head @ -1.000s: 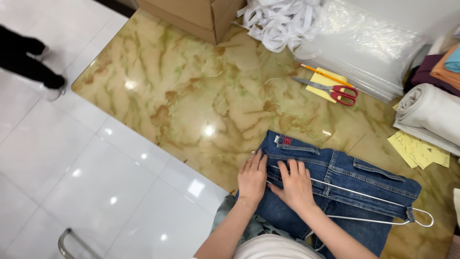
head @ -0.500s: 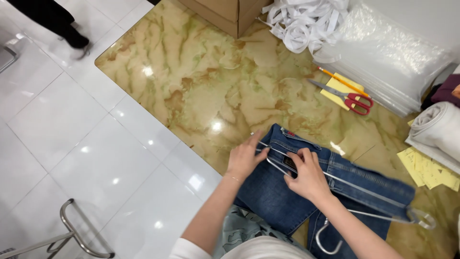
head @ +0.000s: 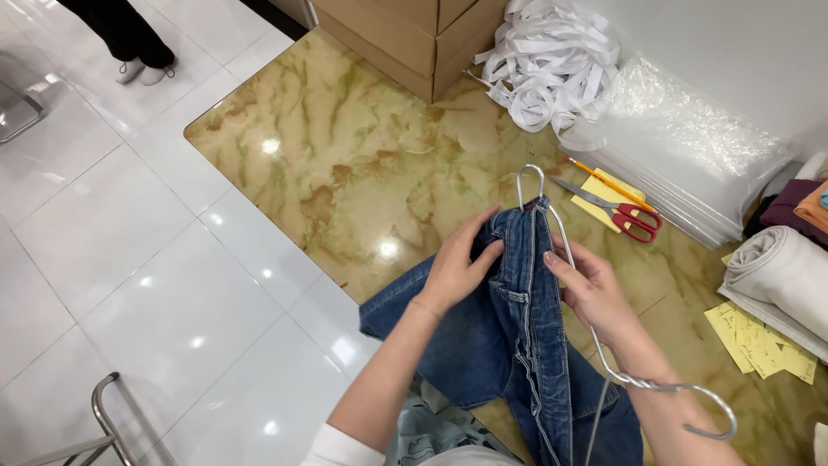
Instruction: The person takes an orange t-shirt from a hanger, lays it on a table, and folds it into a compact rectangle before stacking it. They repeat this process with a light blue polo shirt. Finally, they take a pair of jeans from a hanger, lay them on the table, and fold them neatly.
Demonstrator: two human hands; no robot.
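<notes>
1. Head view, hands: the left hand [head: 455,269] grips the bunched jeans [head: 509,345] near their top, fingers curled over the denim. The right hand [head: 588,289] is closed on the jeans' other side and on the hanger [head: 552,226] wire running through them.
2. Head view, jeans: they are lifted off the floor in front of the person, over the marbled slab [head: 345,164]. The hanger's bend pokes out above the denim; its hook lies low at the right, by the right forearm.
3. Head view, open room: bare slab lies ahead and to the left of the hands, with white tiles [head: 112,250] beyond its edge. To the right it is crowded: scissors [head: 617,207] on yellow paper sit near the right hand, then a stack of clear bags [head: 681,155], a pile of white strips [head: 543,65] and boxes [head: 405,34] at the far edge.
4. Head view, hidden or cut off: the jeans' lower end runs out of the bottom edge. A metal frame [head: 103,414] at the lower left and rolled cloth [head: 776,267] at the right are cut by the edges. Another person's legs [head: 129,39] show at the top left only.
</notes>
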